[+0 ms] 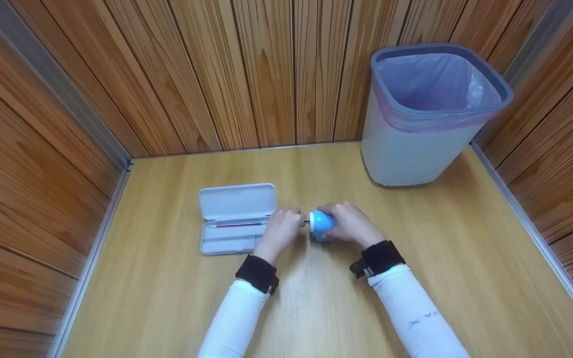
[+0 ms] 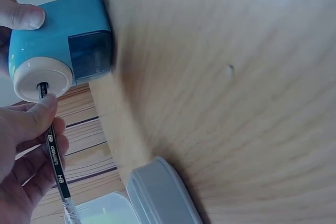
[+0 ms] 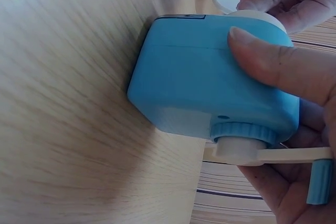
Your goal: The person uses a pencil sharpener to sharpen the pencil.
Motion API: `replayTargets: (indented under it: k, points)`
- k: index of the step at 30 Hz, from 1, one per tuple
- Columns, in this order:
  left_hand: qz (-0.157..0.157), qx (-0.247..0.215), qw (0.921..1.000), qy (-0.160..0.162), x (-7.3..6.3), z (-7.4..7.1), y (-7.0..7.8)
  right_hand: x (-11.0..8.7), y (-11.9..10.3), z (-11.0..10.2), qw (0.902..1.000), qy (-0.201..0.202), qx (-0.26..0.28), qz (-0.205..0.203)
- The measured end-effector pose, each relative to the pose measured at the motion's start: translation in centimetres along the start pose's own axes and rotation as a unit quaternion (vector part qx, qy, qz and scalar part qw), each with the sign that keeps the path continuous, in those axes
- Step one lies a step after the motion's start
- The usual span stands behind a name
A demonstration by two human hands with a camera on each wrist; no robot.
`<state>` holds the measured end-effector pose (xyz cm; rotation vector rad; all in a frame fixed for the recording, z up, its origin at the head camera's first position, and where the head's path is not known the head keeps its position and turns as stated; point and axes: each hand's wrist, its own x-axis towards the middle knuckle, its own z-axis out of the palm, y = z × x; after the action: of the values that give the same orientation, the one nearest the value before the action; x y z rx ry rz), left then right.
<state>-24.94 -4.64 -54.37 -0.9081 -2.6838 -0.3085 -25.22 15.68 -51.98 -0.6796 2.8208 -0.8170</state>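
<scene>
A blue crank pencil sharpener (image 1: 321, 222) stands on the table between the hands. My right hand (image 1: 350, 223) grips its body, the thumb lying along the top in the right wrist view. Its cream crank arm (image 3: 289, 154) and blue knob (image 3: 319, 182) stick out at the back, near the palm. My left hand (image 1: 281, 227) pinches a black HB pencil (image 2: 56, 163) between thumb and fingers. One end of this pencil is in the hole of the sharpener's white front (image 2: 31, 80); a white patterned part shows near the other end. A dark see-through drawer (image 2: 92, 56) sits below the front.
Left of the sharpener lies an open grey pencil case (image 1: 227, 245), its lid (image 1: 239, 203) tipped back and a thin dark red pencil (image 1: 237, 225) inside. A lined waste bin (image 1: 411, 149) stands at the back right. Wood-panelled walls (image 1: 266, 74) border the table.
</scene>
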Motion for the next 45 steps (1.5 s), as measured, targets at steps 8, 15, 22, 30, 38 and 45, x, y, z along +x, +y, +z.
replayTargets:
  k: [8,15,22,30,38,45]
  points:
    - [-0.003,0.001,1.0000,-0.005,0.1,0.0,0.1,0.0,0.0,-0.1,0.9999,-0.007,0.003,0.015]
    - [-0.010,0.004,0.9999,-0.003,0.0,0.0,0.1,0.0,-0.1,-0.1,0.9998,-0.007,0.007,0.017]
    - [-0.021,0.002,0.9997,0.010,-0.5,-0.1,0.1,0.1,-0.4,0.0,0.9997,-0.011,0.012,0.016]
    - [-0.019,0.002,0.9995,0.026,-0.9,0.0,0.1,0.1,-0.7,0.1,0.9998,-0.011,0.009,0.016]
    - [-0.038,0.003,0.9989,0.026,-1.8,-0.3,0.0,0.2,-1.3,0.7,0.9993,-0.021,0.016,0.026]
    - [-0.051,-0.001,0.9984,0.023,-2.3,-0.8,0.3,0.2,-1.5,0.9,0.9986,-0.030,0.021,0.038]
